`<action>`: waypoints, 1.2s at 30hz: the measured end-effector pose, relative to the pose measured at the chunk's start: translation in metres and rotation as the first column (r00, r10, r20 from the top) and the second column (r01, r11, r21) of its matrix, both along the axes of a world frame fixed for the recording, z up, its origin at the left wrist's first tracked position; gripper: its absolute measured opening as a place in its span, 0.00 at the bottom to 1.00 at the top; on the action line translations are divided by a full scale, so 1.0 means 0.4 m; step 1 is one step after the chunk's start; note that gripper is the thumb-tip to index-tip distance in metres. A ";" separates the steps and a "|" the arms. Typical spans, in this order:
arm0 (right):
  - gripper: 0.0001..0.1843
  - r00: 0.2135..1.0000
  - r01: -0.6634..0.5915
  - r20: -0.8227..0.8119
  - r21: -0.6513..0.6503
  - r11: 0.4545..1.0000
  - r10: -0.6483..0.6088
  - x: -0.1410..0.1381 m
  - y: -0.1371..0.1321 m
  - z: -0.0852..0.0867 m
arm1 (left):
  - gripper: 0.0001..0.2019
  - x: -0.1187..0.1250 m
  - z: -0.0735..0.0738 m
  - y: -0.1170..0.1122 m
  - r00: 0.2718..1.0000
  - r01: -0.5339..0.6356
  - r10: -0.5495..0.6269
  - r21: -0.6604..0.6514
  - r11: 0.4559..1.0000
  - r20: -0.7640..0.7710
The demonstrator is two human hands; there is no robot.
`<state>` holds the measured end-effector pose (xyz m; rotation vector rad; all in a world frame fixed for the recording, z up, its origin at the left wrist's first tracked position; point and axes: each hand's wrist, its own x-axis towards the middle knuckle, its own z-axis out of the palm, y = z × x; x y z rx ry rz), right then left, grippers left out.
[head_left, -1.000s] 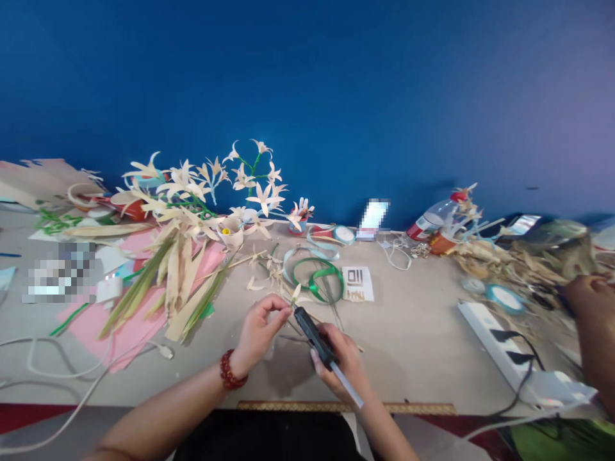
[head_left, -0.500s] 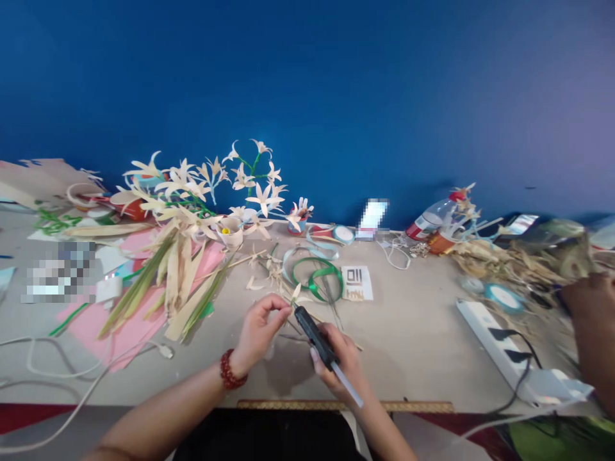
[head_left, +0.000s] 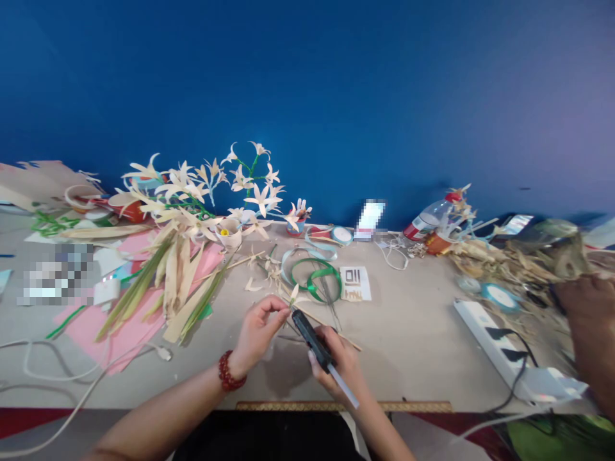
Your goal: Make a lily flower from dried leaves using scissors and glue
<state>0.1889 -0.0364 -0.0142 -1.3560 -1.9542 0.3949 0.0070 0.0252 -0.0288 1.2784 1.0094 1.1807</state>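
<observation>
My left hand (head_left: 262, 328) pinches a small pale flower (head_left: 294, 294) made of husk-like strips, its petals pointing up; the stem is partly hidden by my fingers. In my right hand (head_left: 339, 358) is a black glue gun (head_left: 311, 336), closed in the fingers, with a whitish glue stick (head_left: 344, 386) sticking out of its rear. The gun's tip is right at the base of the flower, next to my left fingertips. Just beyond both hands lie a loop of green ribbon (head_left: 312, 298) and thin wires.
Finished pale flowers (head_left: 192, 192) stand in cups at the back left. Dried husk leaves (head_left: 177, 288) lie on pink paper (head_left: 96, 336). A white power strip (head_left: 487, 333) sits at right, beside another person's hand (head_left: 583, 307). A ruler-like strip (head_left: 298, 406) runs along the table's front edge.
Both hands hold nearly the same pose; the glue gun stays at the flower's base. The whole view has shifted slightly. The other person's hand at the right has moved a little.
</observation>
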 end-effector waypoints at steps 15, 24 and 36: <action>0.19 0.877 0.371 0.339 -0.028 0.928 -0.340 0.213 0.031 -0.058 | 0.08 -0.005 0.000 0.009 0.967 -0.035 0.085 -0.205 0.978 0.240; 0.14 0.820 0.294 0.532 -0.075 0.953 -0.211 0.334 0.076 -0.054 | 0.08 -0.046 0.063 0.036 0.933 -0.103 0.163 -0.196 0.975 0.321; 0.09 0.978 0.002 0.210 -0.097 0.995 0.019 0.090 0.138 0.044 | 0.07 -0.205 0.103 0.036 0.906 -0.278 0.304 -0.129 0.952 0.294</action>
